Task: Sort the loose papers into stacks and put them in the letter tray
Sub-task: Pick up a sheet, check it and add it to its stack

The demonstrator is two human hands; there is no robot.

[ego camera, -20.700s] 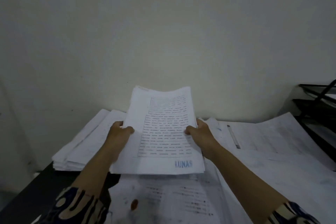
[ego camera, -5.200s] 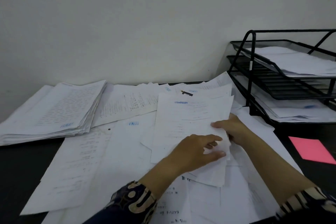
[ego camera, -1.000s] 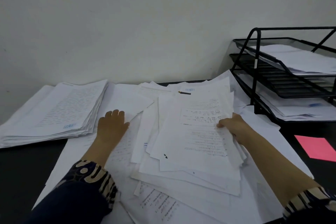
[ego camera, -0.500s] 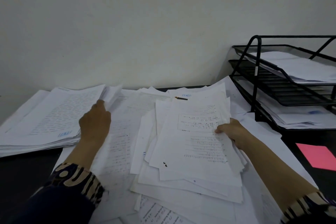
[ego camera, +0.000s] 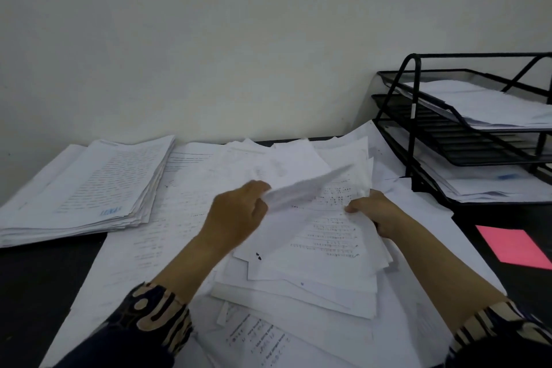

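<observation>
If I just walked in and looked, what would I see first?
First the big messy heap of white papers in the middle of the dark desk, with the left hand pinching a blurred sheet and the right hand gripping the heap's right edge. Next, the neat stack at the left, the black letter tray with papers at the right, and a bright pink note in front of it.

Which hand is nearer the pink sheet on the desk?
Right. The right hand grips the loose pile's edge, just left of the pink sheet; the left hand is farther left, pinching a lifted sheet.
</observation>
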